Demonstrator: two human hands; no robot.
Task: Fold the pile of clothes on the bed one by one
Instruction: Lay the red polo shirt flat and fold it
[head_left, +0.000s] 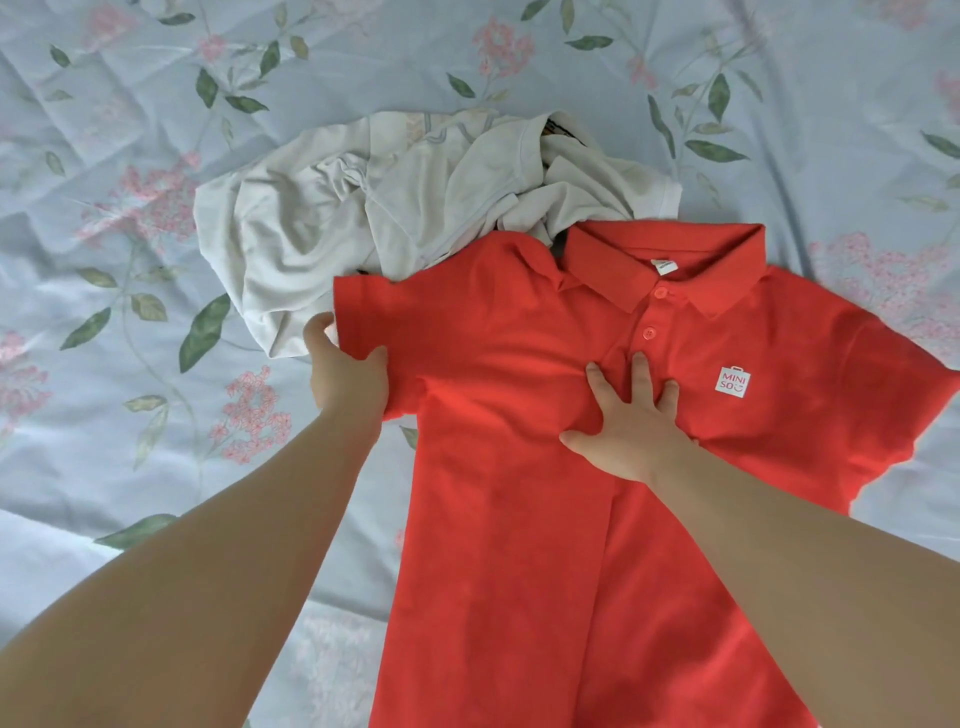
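Both your bare forearms reach forward from the lower corners. Your left hand (347, 376) pinches the sleeve edge of the red polo shirt (493, 545), thumb on top and fingers tucked under. Your right hand (628, 426) lies palm down on its chest, fingers straight and spread.

bed (675, 62): covered by a creased pale blue sheet (93, 395) with pink flowers and green leaves | red polo shirt (498, 519): spread flat, front up, collar at far side | pile of white clothes (311, 218): crumpled beyond the shirt, near edge under its shoulder
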